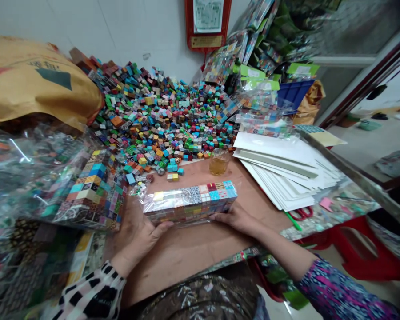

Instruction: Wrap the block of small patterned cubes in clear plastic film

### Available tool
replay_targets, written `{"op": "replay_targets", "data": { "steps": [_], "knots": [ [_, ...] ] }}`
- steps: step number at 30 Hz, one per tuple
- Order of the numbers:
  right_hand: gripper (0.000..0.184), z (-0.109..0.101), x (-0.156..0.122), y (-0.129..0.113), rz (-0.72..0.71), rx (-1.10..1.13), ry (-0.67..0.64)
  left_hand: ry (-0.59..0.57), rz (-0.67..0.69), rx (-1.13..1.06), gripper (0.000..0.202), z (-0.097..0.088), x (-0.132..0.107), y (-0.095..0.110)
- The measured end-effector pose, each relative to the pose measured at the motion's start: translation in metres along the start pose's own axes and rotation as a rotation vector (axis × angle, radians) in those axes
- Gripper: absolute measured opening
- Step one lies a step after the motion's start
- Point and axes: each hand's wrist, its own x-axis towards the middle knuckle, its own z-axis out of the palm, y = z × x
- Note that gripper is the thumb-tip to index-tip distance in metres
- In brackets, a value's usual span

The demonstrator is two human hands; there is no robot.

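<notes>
A long block of small patterned cubes in clear plastic wrap (190, 202) lies across the brown board in front of me. My left hand (145, 231) grips its left end, thumb along the near side and fingers partly hidden. At the right end, my right hand (235, 218) holds the same block, with its fingers against the near lower side. Loose wrap sticks out past the block's left end. Just beyond it sit a few loose cubes (172, 177) and a small cup of amber liquid (218, 164).
A large heap of loose cubes (166, 115) lies against the wall. Left are a yellow sack (43, 84) and a plastic-bagged cube block (93, 186). On the right are stacked white cards (280, 164), red scissors (302, 213), a green pen (294, 221) and a red stool (370, 249).
</notes>
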Motion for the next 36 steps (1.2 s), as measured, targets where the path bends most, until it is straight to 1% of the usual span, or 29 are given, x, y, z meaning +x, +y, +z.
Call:
{"op": "replay_targets", "data": {
  "steps": [4, 7, 9, 11, 14, 17, 20, 22, 23, 25, 26, 27, 29, 31, 33, 34, 36],
  "knots": [
    [0.044, -0.008, -0.001, 0.001, -0.022, -0.135, -0.081, -0.058, -0.041, 0.067, 0.068, -0.001, -0.004, 0.000],
    [0.042, -0.013, -0.002, 0.001, -0.046, -0.206, -0.116, -0.073, -0.059, 0.102, 0.062, -0.001, -0.008, 0.002],
    [0.043, -0.015, -0.003, 0.003, -0.064, -0.273, -0.110, -0.056, -0.029, 0.117, 0.053, -0.001, -0.011, 0.002],
    [0.044, -0.016, -0.004, 0.006, -0.082, -0.352, -0.078, -0.012, 0.035, 0.119, 0.043, -0.001, -0.013, 0.000],
    [0.040, -0.014, -0.005, 0.007, -0.106, -0.415, -0.042, 0.033, 0.111, 0.105, 0.030, 0.001, -0.017, -0.006],
    [0.034, -0.010, -0.006, 0.001, -0.100, -0.392, -0.031, 0.047, 0.146, 0.083, 0.030, 0.002, -0.020, -0.010],
    [0.036, -0.008, -0.008, -0.010, -0.064, -0.339, -0.027, 0.059, 0.136, 0.008, 0.038, 0.000, -0.021, -0.007],
    [0.041, -0.009, -0.011, -0.016, -0.023, -0.270, -0.069, 0.025, 0.067, -0.120, 0.051, -0.004, -0.020, 0.003],
    [0.044, -0.009, -0.012, -0.019, 0.007, -0.218, -0.098, -0.015, 0.016, -0.206, 0.058, -0.007, -0.019, 0.010],
    [0.056, -0.008, -0.015, -0.024, 0.082, -0.073, -0.149, -0.129, -0.095, -0.397, 0.069, -0.014, -0.015, 0.025],
    [0.065, -0.007, -0.016, -0.026, 0.116, 0.012, -0.159, -0.206, -0.152, -0.512, 0.073, -0.018, -0.013, 0.033],
    [0.073, -0.006, -0.016, -0.029, 0.142, 0.094, -0.159, -0.260, -0.213, -0.634, 0.075, -0.022, -0.011, 0.040],
    [0.082, -0.005, -0.015, -0.035, 0.180, 0.226, -0.168, -0.360, -0.352, -0.783, 0.071, -0.029, -0.006, 0.051],
    [0.082, -0.006, -0.013, -0.041, 0.223, 0.282, -0.198, -0.429, -0.527, -0.850, 0.065, -0.034, -0.002, 0.056],
    [0.074, -0.010, -0.009, -0.045, 0.300, 0.269, -0.232, -0.450, -0.702, -0.853, 0.062, -0.036, 0.002, 0.057],
    [0.069, -0.012, -0.006, -0.046, 0.346, 0.247, -0.238, -0.449, -0.766, -0.845, 0.063, -0.036, 0.003, 0.056],
    [0.064, -0.017, -0.003, -0.047, 0.427, 0.206, -0.233, -0.449, -0.839, -0.827, 0.061, -0.036, 0.006, 0.057]
  ]
}}
